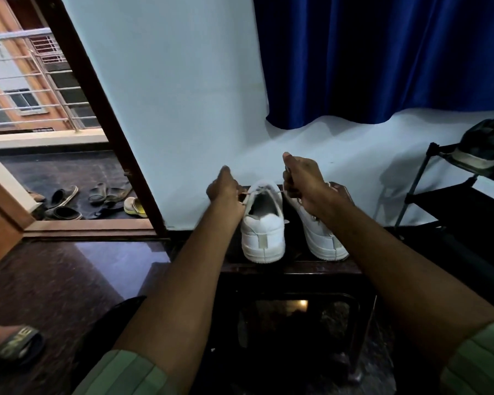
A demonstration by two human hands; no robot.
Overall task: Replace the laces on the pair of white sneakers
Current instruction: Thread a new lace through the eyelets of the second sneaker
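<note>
Two white sneakers stand heel-toward-me on a small dark table (pixel 291 267). The left sneaker (pixel 264 232) sits between my hands; the right sneaker (pixel 322 238) is partly hidden by my right forearm. My left hand (pixel 226 189) pinches one end of a white lace (pixel 247 193) at the left side of the left sneaker's opening. My right hand (pixel 303 181) grips the other lace end on the right side, pulled outward and up. The lace runs taut across the shoe's top eyelets.
A black shoe rack (pixel 451 195) with a dark shoe (pixel 485 149) stands at the right. A blue curtain (pixel 382 58) hangs on the white wall behind. An open doorway at left shows several sandals (pixel 97 199) on a balcony. A slipper (pixel 17 342) lies at the lower left.
</note>
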